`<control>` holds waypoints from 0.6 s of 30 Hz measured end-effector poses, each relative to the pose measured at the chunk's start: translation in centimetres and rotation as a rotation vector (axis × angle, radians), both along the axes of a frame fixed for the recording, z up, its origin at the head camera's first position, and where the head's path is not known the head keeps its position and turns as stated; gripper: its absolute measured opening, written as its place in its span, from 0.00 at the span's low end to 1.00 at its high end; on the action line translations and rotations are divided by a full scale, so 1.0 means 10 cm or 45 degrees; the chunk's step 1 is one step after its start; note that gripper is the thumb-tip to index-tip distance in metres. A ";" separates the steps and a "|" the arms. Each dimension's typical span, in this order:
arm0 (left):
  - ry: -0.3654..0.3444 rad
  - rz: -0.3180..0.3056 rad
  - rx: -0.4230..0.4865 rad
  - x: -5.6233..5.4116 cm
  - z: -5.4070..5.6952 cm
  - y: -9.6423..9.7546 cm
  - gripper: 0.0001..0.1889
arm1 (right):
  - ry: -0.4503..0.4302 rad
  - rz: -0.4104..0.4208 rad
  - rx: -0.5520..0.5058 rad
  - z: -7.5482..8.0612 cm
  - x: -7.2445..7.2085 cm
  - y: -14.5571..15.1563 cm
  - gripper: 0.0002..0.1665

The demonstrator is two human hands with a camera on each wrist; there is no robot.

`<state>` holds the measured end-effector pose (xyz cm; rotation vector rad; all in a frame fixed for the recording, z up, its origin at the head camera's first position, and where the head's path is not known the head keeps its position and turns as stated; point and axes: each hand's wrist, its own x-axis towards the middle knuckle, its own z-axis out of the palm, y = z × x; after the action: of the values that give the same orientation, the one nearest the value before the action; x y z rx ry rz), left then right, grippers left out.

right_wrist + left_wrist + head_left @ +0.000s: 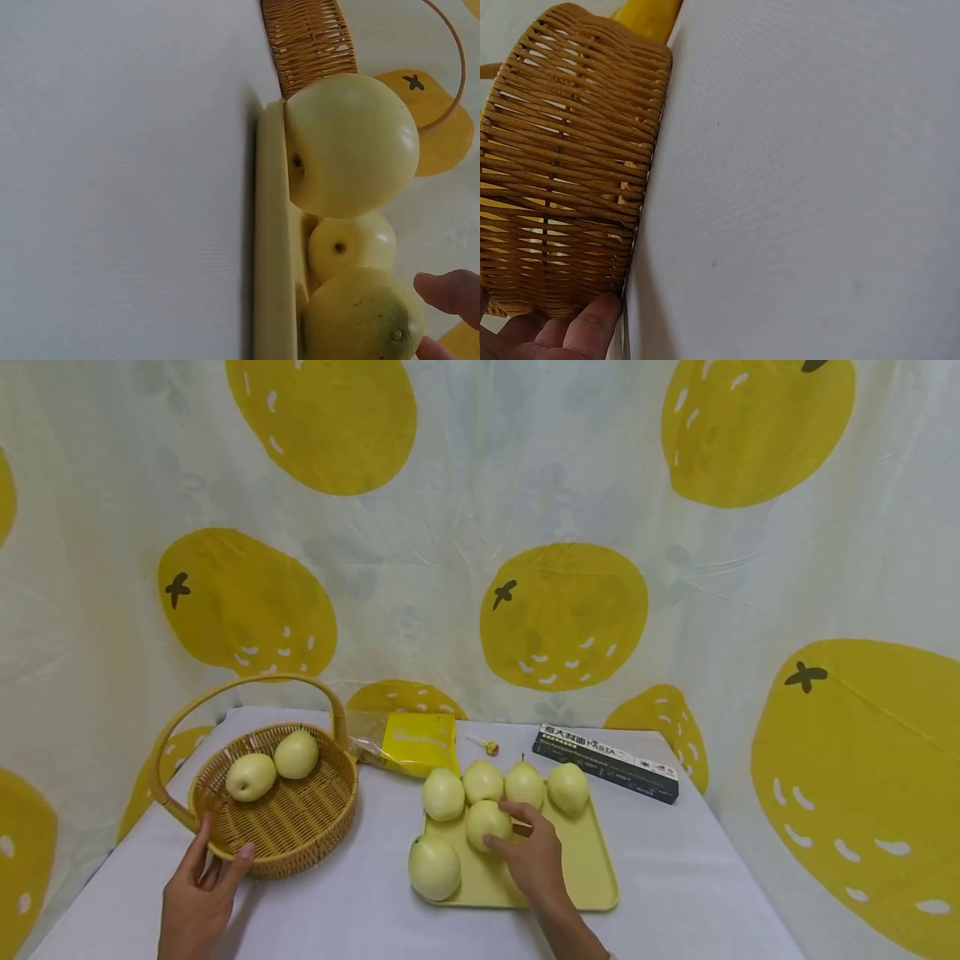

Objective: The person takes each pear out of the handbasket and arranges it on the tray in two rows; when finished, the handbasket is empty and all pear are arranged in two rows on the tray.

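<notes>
My right hand (534, 853) has thumb and fingers about a pale yellow-green pear (486, 823) at the middle of the yellow tray (588, 881). In the right wrist view fingertips (450, 292) lie beside this pear (360, 319). Several more pears (567, 788) line the tray's back, and a large pear (434, 867) sits at its front left corner. On the left, my left hand (197, 893) holds the front side of a wicker basket (315, 852) at its rim and wall. Two pears (251, 777) lie inside. The left wrist view shows fingers against the woven wall (570, 172).
Behind the tray lie a yellow bag (420, 743) with a clear part, a small lollipop (491, 747) and a black and white pasta box (606, 762). The basket's tall handle (247, 681) arches up. A fruit-patterned curtain (450, 527) stands behind the white-covered table (690, 877).
</notes>
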<state>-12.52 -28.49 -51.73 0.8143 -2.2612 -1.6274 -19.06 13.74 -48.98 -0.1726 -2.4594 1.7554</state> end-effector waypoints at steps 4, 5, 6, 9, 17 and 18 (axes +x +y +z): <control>0.008 0.000 -0.013 0.00 0.01 0.00 0.46 | -0.040 0.044 -0.042 -0.04 0.00 -0.01 0.30; 0.010 0.000 -0.016 0.00 0.01 0.00 0.46 | -0.043 0.054 -0.050 -0.05 0.00 -0.02 0.30; 0.013 -0.001 -0.017 0.00 0.02 0.01 0.46 | -0.047 0.063 -0.057 -0.05 0.01 -0.02 0.30; 0.014 -0.002 -0.016 0.01 0.02 0.00 0.46 | -0.036 0.077 -0.060 -0.06 0.02 -0.02 0.29; -0.003 -0.009 -0.017 0.00 0.00 0.00 0.46 | -0.036 0.047 -0.038 -0.06 0.03 0.03 0.27; -0.005 -0.010 -0.019 0.00 0.01 0.00 0.47 | -0.036 0.042 -0.035 -0.05 0.03 0.04 0.27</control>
<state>-12.48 -28.48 -51.66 0.8070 -2.2794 -1.6121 -18.80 14.10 -49.48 -0.1608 -2.4724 1.8131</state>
